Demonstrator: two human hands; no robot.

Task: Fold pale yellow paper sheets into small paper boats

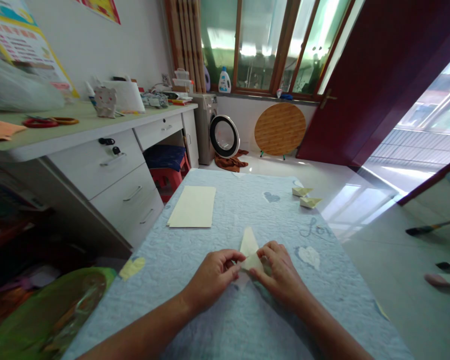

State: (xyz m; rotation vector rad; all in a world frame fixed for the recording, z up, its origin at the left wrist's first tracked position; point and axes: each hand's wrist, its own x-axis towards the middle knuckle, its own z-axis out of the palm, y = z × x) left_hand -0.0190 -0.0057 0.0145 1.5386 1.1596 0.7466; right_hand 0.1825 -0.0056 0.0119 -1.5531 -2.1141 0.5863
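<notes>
Pale yellow paper folded to a pointed triangle [249, 248] sits on the light blue quilted cloth [225, 310], near centre of the covered surface, tip pointing far. Left hand [214, 276] pinches the paper's near left corner, fingers curled closed on it; right hand [279, 272] pinches the near right edge, thumb and forefinger closed on the paper too. Both hands nearly touch across the fold. Looks like a mid-fold step of paper folding: a flap being creased or tucked at the base of the triangle, exact crease hidden by the fingers. Next move, as a judgement, calls for keeping edges lined up and pressing the crease flat against the cloth, since the soft quilt gives little backing. Outward: flat stack of cream rectangular paper sheets [193, 206] far left on the cloth, well apart from the hands; two small folded yellow paper pieces [306, 197] far right, just beside each other near the cloth edge. White desk with drawers [108, 165] along the left, red-handled scissors [41, 122] on top. Grey front-loading washing machine [219, 134] far, round wooden tabletop [280, 128] leaning on the far wall, dark red door [378, 75] right.
</notes>
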